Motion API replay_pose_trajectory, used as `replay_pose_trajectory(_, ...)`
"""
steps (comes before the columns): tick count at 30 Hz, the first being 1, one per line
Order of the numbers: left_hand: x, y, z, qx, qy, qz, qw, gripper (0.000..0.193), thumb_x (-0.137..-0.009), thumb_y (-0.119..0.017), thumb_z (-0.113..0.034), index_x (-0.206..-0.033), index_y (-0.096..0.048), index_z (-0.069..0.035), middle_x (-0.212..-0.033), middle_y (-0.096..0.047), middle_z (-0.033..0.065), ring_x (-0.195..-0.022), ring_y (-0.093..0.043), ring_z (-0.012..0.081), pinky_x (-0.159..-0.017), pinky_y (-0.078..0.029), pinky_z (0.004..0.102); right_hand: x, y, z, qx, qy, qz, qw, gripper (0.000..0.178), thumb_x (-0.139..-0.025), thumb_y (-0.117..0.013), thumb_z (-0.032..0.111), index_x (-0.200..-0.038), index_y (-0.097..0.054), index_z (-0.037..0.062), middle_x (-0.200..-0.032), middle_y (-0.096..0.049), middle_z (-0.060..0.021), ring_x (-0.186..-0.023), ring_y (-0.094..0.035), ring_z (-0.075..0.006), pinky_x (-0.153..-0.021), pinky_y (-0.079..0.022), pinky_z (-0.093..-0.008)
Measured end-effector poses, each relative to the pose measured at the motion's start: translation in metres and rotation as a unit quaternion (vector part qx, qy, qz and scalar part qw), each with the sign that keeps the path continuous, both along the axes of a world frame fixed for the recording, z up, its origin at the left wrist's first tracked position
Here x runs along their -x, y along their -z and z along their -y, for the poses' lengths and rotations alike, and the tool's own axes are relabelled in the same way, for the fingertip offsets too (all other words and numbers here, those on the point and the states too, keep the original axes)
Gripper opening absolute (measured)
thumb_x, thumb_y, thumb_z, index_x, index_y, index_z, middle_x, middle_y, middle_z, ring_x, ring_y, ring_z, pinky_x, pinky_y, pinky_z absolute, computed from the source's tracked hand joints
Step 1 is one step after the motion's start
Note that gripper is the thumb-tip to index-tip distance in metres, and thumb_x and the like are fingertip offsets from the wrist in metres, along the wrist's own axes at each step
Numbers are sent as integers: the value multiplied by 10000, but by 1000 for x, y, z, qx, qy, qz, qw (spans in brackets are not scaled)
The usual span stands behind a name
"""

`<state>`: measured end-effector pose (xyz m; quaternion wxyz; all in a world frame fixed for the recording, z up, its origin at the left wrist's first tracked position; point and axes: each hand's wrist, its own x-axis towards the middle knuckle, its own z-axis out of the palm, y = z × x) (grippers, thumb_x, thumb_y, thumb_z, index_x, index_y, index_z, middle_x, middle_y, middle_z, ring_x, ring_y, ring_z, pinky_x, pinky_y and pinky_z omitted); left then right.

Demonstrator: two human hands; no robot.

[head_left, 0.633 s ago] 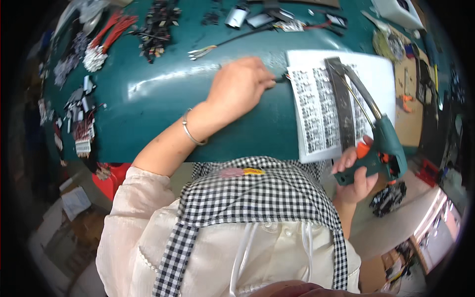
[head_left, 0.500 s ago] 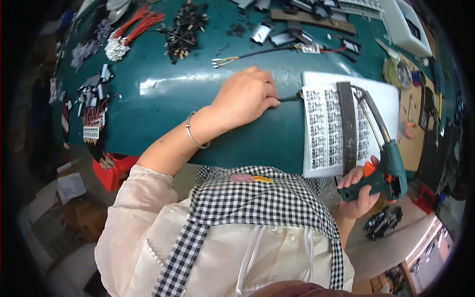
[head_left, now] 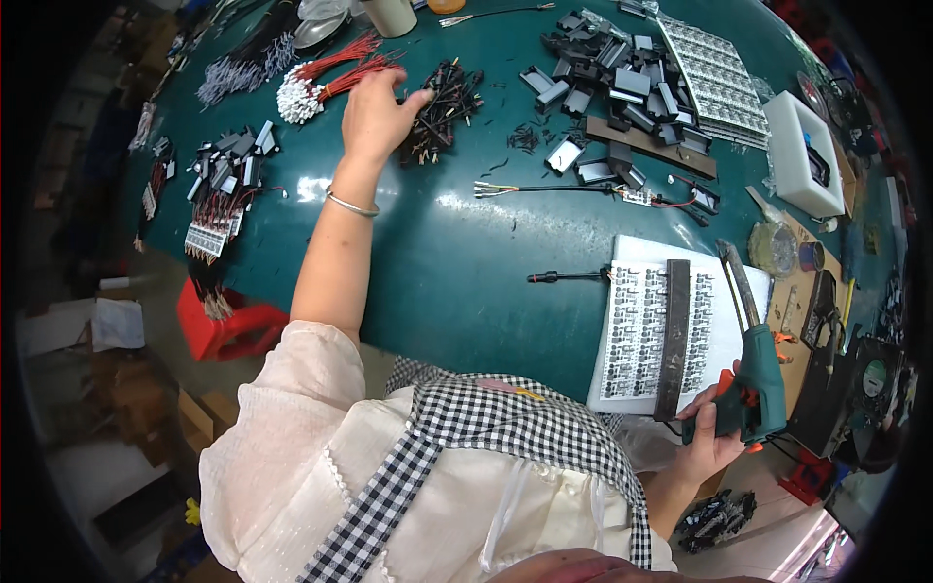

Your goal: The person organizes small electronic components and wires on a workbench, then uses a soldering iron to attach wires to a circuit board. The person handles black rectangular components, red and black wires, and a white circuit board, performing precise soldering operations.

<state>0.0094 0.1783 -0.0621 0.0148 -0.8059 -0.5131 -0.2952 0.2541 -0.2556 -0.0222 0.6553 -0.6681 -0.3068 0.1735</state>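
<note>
My left hand (head_left: 377, 115) is stretched out over the table, thumb and fingers apart, with nothing visible in it. It is between a bundle of red wires with white connectors (head_left: 299, 99) and a pile of short black cables (head_left: 442, 109), its thumb at the pile's edge. My right hand (head_left: 708, 442) is closed around the handle of a green soldering gun (head_left: 766, 379), whose metal tip points away from me. Left of the gun, a sheet of small circuit boards (head_left: 632, 330) lies on a white pad (head_left: 724, 301) under a dark bar (head_left: 673, 340). A black cable (head_left: 564, 277) sticks out from the sheet's left edge.
A wired assembly (head_left: 554, 188) lies mid-table. Beyond it are grey metal housings (head_left: 632, 83) and stacked board sheets (head_left: 719, 78). A white foam box (head_left: 802, 155) and a solder spool (head_left: 773, 248) are at right. Wired boards (head_left: 214, 233) lie at left.
My left hand has left the cable at the board sheet and reached far left to the black cable pile. The cable stays at the sheet. My right hand still holds the soldering gun.
</note>
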Motion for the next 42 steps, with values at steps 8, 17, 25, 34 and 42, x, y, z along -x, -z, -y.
replay_pose_trajectory(8,5,-12,7,234,104,125,959,341,-797,-702,-308,-1069,-688,-104,-837,-702,96,-722,-651,196,-699,-506,310,5,-1,-31,-30,-39,-54,997,611,-842,-648,119,-1315,-347,-124,-750,-522,-86,-566,-494,-123,-474,-449,-245)
replay_pose_trajectory(17,99,13,-97,-50,-95,-161,981,389,-772,-666,-127,-1156,-616,-98,-1210,-587,80,-1134,-516,288,-944,-440,393,9,-3,-31,-21,-26,-69,997,602,-849,-637,113,-1327,-346,-109,-756,-514,-81,-592,-491,-116,-470,-449,-241)
replay_pose_trajectory(25,116,7,-193,89,-76,-265,957,502,-778,-713,-346,-1210,-576,-129,-1257,-557,91,-1171,-517,285,-964,-425,436,16,-3,-35,-29,-15,-45,998,606,-848,-633,111,-1327,-339,-113,-728,-503,-68,-571,-486,-110,-452,-439,-237)
replay_pose_trajectory(34,101,5,-206,274,-90,-315,904,401,-826,-682,-372,-1148,-626,-140,-1215,-593,94,-1191,-499,294,-932,-379,476,18,-6,-23,-27,29,-38,999,602,-842,-644,125,-1312,-353,-112,-720,-508,-74,-555,-494,-120,-463,-452,-248)
replay_pose_trajectory(42,144,-8,-234,68,-70,-165,981,223,-911,-424,-164,-1089,-504,-54,-934,-638,272,-911,-620,415,-803,-459,524,8,-13,-34,-76,24,-64,995,602,-863,-645,166,-1316,-341,-90,-718,-501,-65,-561,-493,-109,-451,-448,-241)
